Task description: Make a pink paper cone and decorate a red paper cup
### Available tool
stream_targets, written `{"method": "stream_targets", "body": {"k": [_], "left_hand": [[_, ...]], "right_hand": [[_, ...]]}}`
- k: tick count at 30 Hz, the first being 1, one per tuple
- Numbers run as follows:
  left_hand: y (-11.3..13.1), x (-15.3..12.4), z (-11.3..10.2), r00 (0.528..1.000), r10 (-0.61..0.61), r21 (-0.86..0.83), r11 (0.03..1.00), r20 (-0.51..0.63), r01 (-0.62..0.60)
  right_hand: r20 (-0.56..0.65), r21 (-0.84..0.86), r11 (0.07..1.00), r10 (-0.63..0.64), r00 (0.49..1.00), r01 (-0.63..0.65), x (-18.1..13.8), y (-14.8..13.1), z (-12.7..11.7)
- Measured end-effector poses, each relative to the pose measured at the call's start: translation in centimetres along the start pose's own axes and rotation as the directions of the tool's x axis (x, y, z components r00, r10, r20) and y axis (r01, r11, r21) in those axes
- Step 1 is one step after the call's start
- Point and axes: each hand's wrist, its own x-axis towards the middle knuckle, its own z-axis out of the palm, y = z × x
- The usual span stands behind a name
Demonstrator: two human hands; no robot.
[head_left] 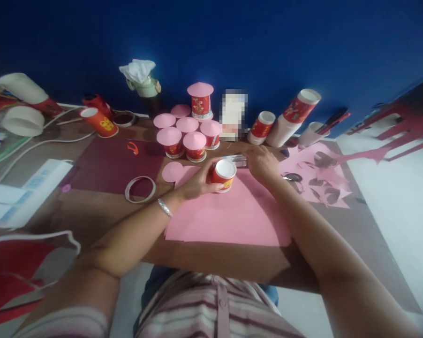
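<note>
My left hand (202, 182) is wrapped round a short red paper cup (222, 180) with yellow print. Its white round end faces up, and it is held over a stack of pink paper sheets (232, 216). Just right of the cup, my right hand (262, 164) is closed with bent fingers, by a slim clear-and-whitish item (237, 159) whose kind I cannot make out. What its fingertips grip is hidden. Behind my left hand stand several red cups (194, 154) topped with pink paper cones (169, 136). A loose pink cone (172, 172) lies beside the sheets.
Scissors (293, 177) and cut pink scraps (324, 173) lie on the right. Stacked paper cups (292, 117) lean near the blue wall. On the left are a roll of tape (140, 189), a dark red sheet (116, 164), an orange cup (99, 123) and white cables (39, 155).
</note>
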Motion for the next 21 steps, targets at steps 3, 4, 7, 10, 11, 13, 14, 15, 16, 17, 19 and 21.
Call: {"method": "stream_targets", "body": {"k": [3,4,7,10,11,13,14,15,16,17,19,21], "left_hand": [[-0.1,0.0,-0.1,1.0,0.004,0.052,0.999,0.005,-0.005],[-0.1,0.0,-0.2,1.0,-0.006,0.035,0.999,0.01,0.005],[-0.5,0.1,-0.4,0.999,-0.034,-0.107,0.994,0.016,0.035],[-1.2,0.3,-0.5,0.999,-0.048,-0.236,0.971,-0.001,0.046],[-1.4,0.3,-0.6,0.998,-0.054,-0.266,0.963,-0.011,0.049],[-1.6,0.4,-0.6,0.997,-0.068,-0.306,0.95,-0.026,0.057],[-1.6,0.5,-0.6,0.997,-0.075,-0.316,0.947,-0.027,0.062],[-1.6,0.5,-0.7,0.997,-0.079,-0.315,0.947,-0.023,0.068],[-1.4,0.5,-0.7,0.997,-0.079,-0.304,0.95,-0.018,0.07],[-1.2,0.4,-0.6,0.997,-0.079,-0.282,0.957,-0.01,0.073],[-0.7,0.4,-0.5,0.997,-0.07,-0.201,0.977,-0.01,0.067],[-0.2,0.2,-0.3,0.998,-0.049,-0.089,0.995,-0.027,0.047]], "right_hand": [[-0.043,0.022,1.0,0.015,0.999,-0.014,-0.4,0.2,0.8],[-0.046,0.025,1.0,0.021,0.999,-0.019,-0.4,0.2,1.0],[-0.06,0.041,0.999,0.028,0.998,-0.026,-0.4,0.4,1.4],[-0.079,0.076,0.997,0.03,0.996,-0.024,-0.3,0.7,2.0],[-0.086,0.09,0.996,0.032,0.996,-0.024,-0.2,0.8,2.2],[-0.098,0.122,0.992,0.038,0.994,-0.026,-0.2,1.1,2.6],[-0.104,0.139,0.99,0.042,0.994,-0.027,-0.2,1.2,2.7],[-0.11,0.158,0.987,0.046,0.993,-0.028,-0.2,1.4,2.8],[-0.117,0.179,0.983,0.052,0.992,-0.03,-0.2,1.5,2.8],[-0.125,0.201,0.979,0.059,0.99,-0.033,-0.3,1.5,2.8],[-0.139,0.246,0.969,0.072,0.988,-0.036,-0.3,1.7,2.5],[-0.151,0.315,0.948,0.095,0.984,-0.043,-0.4,1.8,2.1]]}}
